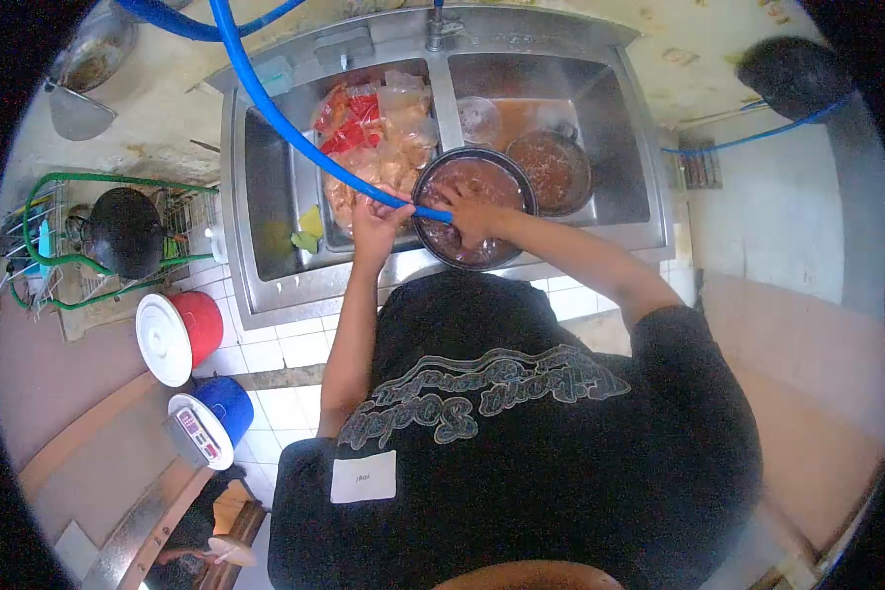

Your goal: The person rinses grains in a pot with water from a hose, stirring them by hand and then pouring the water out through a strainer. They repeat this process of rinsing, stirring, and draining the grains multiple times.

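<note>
My left hand (379,218) is closed around a blue hose (310,147) near its end, which points over a dark round pan (529,182). The pan stands at the front of the steel sink's divider and holds reddish-brown water. My right hand (474,218) reaches into the pan with fingers apart, partly over and in the water. What lies under the surface is hidden. To the left, plastic bags of pale pieces (403,133) and a red bag (352,128) fill a tray in the left basin. Beside them sits a yellow-green sponge (310,224).
In the right basin are another pan of brownish water (551,172) and a pale bowl (479,120). A tap (436,34) rises behind. Left of the sink are a dish rack (88,236), a red bucket (202,324) and a blue bucket (228,408). Another person's hand (172,558) shows lower left.
</note>
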The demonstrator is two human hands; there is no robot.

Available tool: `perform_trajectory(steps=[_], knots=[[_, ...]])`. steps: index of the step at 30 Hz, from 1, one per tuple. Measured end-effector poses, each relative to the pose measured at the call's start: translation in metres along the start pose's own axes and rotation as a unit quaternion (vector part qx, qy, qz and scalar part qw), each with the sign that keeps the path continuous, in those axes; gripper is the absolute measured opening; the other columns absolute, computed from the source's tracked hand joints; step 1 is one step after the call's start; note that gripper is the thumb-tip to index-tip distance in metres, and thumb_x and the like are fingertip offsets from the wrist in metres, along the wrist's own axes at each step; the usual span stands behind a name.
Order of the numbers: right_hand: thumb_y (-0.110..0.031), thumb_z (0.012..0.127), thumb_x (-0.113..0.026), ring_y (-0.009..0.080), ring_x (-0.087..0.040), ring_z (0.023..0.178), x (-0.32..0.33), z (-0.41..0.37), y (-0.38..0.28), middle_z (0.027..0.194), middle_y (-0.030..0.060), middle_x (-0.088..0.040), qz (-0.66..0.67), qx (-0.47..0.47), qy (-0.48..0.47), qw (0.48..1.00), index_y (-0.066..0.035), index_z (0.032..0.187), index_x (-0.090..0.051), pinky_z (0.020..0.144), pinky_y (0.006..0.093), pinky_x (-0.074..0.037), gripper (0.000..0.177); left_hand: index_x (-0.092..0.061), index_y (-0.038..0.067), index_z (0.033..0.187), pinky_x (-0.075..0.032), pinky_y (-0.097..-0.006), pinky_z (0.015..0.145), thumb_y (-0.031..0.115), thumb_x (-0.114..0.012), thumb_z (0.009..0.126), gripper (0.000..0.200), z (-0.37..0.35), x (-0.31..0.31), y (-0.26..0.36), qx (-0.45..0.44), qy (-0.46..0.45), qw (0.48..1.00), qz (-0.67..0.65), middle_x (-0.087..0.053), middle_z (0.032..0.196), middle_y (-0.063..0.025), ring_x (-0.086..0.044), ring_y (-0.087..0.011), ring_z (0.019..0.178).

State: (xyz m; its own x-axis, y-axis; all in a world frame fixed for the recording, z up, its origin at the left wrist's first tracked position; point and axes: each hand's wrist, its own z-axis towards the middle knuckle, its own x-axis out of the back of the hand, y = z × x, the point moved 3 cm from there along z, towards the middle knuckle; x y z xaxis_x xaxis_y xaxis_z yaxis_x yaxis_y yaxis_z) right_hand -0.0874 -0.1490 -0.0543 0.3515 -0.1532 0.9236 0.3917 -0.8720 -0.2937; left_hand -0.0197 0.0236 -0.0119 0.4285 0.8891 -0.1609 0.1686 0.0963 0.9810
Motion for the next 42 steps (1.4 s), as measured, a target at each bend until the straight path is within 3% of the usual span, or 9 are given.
perform_trajectory(steps=[2, 6, 9, 19, 24, 26, 30, 32, 42], knots=[[-0.034, 0.056, -0.081, 0.0459, -0.030, 0.127, 0.007, -0.004, -0.004, 0.143, 0.0181, -0.026, -0.037, -0.098, -0.130, 0.986, -0.023, 0.145, -0.019, 0.101, 0.0556, -0.035, 0.109, -0.049, 0.004, 0.097, -0.053, -0.0298, 0.078, -0.014, -0.068, 0.071, 0.037, -0.001, -0.002, 0.003, -0.002, 0.005, 1.000, -0.015, -0.063, 0.091, -0.0103, -0.062, -0.0169, 0.086], [-0.046, 0.055, -0.074, 0.0370, -0.060, 0.098, -0.024, 0.013, 0.011, 0.104, 0.0182, -0.063, 0.052, -0.165, -0.095, 0.980, -0.018, 0.112, -0.062, 0.086, 0.0499, -0.048, 0.065, -0.049, 0.004, 0.097, -0.053, -0.0302, 0.077, -0.013, -0.067, 0.071, 0.036, -0.004, -0.002, 0.008, 0.003, 0.003, 1.000, -0.011, -0.063, 0.091, -0.0108, -0.062, -0.0175, 0.086], [-0.048, 0.060, -0.068, 0.0347, -0.066, 0.077, -0.013, 0.019, 0.011, 0.079, 0.0163, -0.067, 0.065, -0.167, -0.075, 0.981, -0.013, 0.085, -0.070, 0.074, 0.0478, -0.053, 0.043, -0.049, 0.004, 0.097, -0.054, -0.0302, 0.077, -0.013, -0.068, 0.072, 0.035, -0.003, 0.000, 0.003, 0.002, 0.006, 1.000, 0.003, -0.063, 0.092, -0.0112, -0.062, -0.0176, 0.086], [-0.016, 0.070, -0.062, 0.0393, -0.062, 0.091, 0.004, 0.020, 0.019, 0.095, 0.0267, -0.062, 0.111, -0.181, -0.053, 0.976, 0.003, 0.099, -0.059, 0.081, 0.0471, -0.049, 0.035, -0.052, 0.003, 0.093, -0.052, -0.0297, 0.079, -0.014, -0.067, 0.071, 0.032, -0.004, -0.004, 0.009, 0.020, 0.012, 0.999, -0.038, -0.063, 0.091, -0.0095, -0.061, -0.0167, 0.087], [-0.010, 0.067, -0.064, 0.0391, -0.047, 0.117, -0.005, 0.005, 0.039, 0.125, 0.0245, -0.048, 0.194, -0.042, -0.017, 0.980, -0.004, 0.125, -0.044, 0.098, 0.0459, -0.037, 0.061, -0.053, 0.004, 0.092, -0.052, -0.0293, 0.079, -0.014, -0.067, 0.071, 0.031, -0.002, -0.003, 0.005, 0.006, 0.002, 1.000, -0.025, -0.063, 0.091, -0.0090, -0.061, -0.0164, 0.087], [-0.011, 0.064, -0.068, 0.0368, -0.044, 0.121, 0.033, -0.012, 0.018, 0.132, 0.0205, -0.044, 0.125, -0.052, -0.151, 0.979, -0.013, 0.131, -0.039, 0.097, 0.0447, -0.037, 0.073, -0.053, 0.004, 0.092, -0.052, -0.0292, 0.079, -0.014, -0.067, 0.071, 0.031, -0.002, -0.002, 0.004, 0.005, -0.001, 1.000, -0.018, -0.063, 0.091, -0.0091, -0.061, -0.0163, 0.087], [-0.031, 0.081, -0.058, 0.0361, -0.055, 0.106, -0.037, -0.017, 0.013, 0.120, 0.0176, -0.054, 0.009, 0.040, -0.120, 0.992, -0.017, 0.121, -0.053, 0.087, 0.0470, -0.046, 0.042, -0.052, 0.004, 0.092, -0.052, -0.0299, 0.079, -0.013, -0.068, 0.071, 0.032, -0.002, -0.003, 0.005, 0.006, -0.002, 1.000, -0.025, -0.063, 0.092, -0.0097, -0.062, -0.0167, 0.087], [-0.033, 0.087, -0.049, 0.0350, -0.059, 0.099, -0.038, -0.009, 0.007, 0.108, 0.0188, -0.060, 0.217, -0.149, 0.013, 0.965, -0.013, 0.108, -0.061, 0.081, 0.0462, -0.049, 0.032, -0.052, 0.004, 0.093, -0.052, -0.0300, 0.080, -0.013, -0.068, 0.071, 0.032, -0.002, -0.002, 0.004, 0.002, -0.005, 1.000, -0.027, -0.063, 0.092, -0.0100, -0.062, -0.0168, 0.087], [-0.019, 0.069, -0.066, 0.0371, -0.065, 0.072, -0.005, -0.008, 0.007, 0.073, 0.0175, -0.065, 0.022, -0.114, -0.110, 0.987, -0.005, 0.093, -0.064, 0.065, 0.0454, -0.053, 0.028, -0.050, 0.004, 0.095, -0.052, -0.0298, 0.080, -0.013, -0.068, 0.071, 0.034, -0.003, -0.004, 0.008, 0.008, 0.005, 1.000, -0.019, -0.063, 0.092, -0.0105, -0.062, -0.0169, 0.088]])
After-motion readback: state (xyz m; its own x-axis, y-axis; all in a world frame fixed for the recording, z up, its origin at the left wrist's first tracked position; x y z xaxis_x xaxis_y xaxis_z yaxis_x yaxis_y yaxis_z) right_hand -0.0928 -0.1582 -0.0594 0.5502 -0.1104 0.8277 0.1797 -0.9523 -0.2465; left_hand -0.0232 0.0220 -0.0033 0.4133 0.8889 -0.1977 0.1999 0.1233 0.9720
